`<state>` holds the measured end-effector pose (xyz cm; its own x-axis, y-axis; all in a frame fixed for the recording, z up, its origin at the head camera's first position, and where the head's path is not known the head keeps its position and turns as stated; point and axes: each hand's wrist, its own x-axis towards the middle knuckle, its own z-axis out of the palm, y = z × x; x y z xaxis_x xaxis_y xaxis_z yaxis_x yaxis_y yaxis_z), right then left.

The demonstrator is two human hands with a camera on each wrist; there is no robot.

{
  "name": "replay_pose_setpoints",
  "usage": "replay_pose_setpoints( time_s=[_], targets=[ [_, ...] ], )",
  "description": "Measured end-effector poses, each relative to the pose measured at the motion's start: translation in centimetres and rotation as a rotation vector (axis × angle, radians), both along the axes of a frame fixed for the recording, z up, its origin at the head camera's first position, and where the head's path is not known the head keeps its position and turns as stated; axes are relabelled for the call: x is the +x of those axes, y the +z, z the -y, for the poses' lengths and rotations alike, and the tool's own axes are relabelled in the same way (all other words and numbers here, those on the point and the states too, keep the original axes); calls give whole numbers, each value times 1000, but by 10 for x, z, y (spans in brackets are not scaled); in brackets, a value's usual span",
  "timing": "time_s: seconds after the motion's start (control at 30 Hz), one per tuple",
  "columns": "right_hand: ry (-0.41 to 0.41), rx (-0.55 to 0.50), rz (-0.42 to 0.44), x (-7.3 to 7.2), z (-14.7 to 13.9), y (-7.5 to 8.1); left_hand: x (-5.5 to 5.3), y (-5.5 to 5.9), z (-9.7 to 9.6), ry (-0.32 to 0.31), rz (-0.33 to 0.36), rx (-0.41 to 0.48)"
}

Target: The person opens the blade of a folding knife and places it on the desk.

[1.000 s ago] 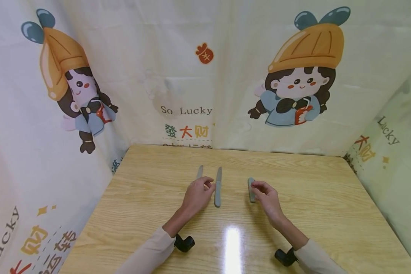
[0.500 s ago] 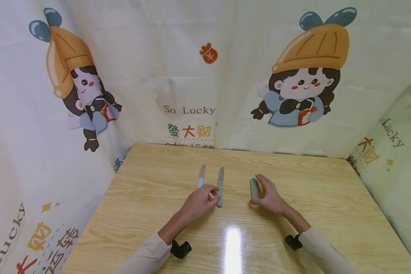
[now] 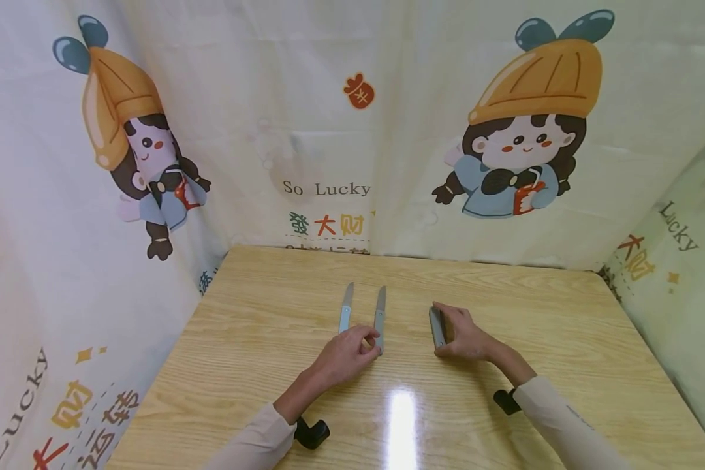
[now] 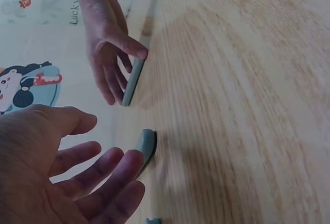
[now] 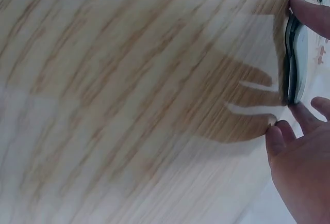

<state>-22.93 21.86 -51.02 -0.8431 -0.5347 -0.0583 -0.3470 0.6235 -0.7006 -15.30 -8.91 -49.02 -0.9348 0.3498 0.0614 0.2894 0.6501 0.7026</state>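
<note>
In the head view, my right hand (image 3: 467, 334) pinches a grey folded pocket knife (image 3: 437, 328) lengthwise, thumb at its near end and a finger at its far end. The right wrist view shows the folded knife (image 5: 298, 61) between thumb and fingertip, right at the wood surface. My left hand (image 3: 345, 358), fingers loosely bent and holding nothing, hovers over the handles of two unfolded knives. One is a grey knife (image 3: 380, 318); to its left lies a light blue knife (image 3: 345, 316), its handle end hidden by the hand. Both blades point away from me.
The wooden table (image 3: 258, 313) meets a printed curtain (image 3: 411, 163) at its back edge and along both sides. Light glares off the table (image 3: 401, 424) near the front. Black wrist cameras hang under both forearms.
My right hand has spread its grip from the folded knife's side to its two ends. The left hand has drawn back toward me, uncovering more of the light blue knife.
</note>
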Motion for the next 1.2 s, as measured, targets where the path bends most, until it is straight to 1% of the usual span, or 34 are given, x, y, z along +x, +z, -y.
replay_pose_setpoints(
  time_s=[0.17,0.33,0.47,0.7,0.87,0.97,1.2],
  targets=[
    [-3,-13,-4,-1,-3,-1,-3,-4,0,2,8,18],
    [-3,-17,-35,-1,-4,0,-6,-7,0,13,1,59],
    [-2,-33,-53,0,-3,1,-7,-7,-2,20,6,96],
    [9,-74,-64,6,4,6,-11,-4,-4,21,45,151],
    [30,-108,-37,11,8,11,-10,-4,-3,20,51,155],
    [37,-116,-45,14,10,13,-10,-5,-3,23,58,163],
    [16,-143,-51,18,11,16,-8,-7,-3,11,73,187]
  ],
)
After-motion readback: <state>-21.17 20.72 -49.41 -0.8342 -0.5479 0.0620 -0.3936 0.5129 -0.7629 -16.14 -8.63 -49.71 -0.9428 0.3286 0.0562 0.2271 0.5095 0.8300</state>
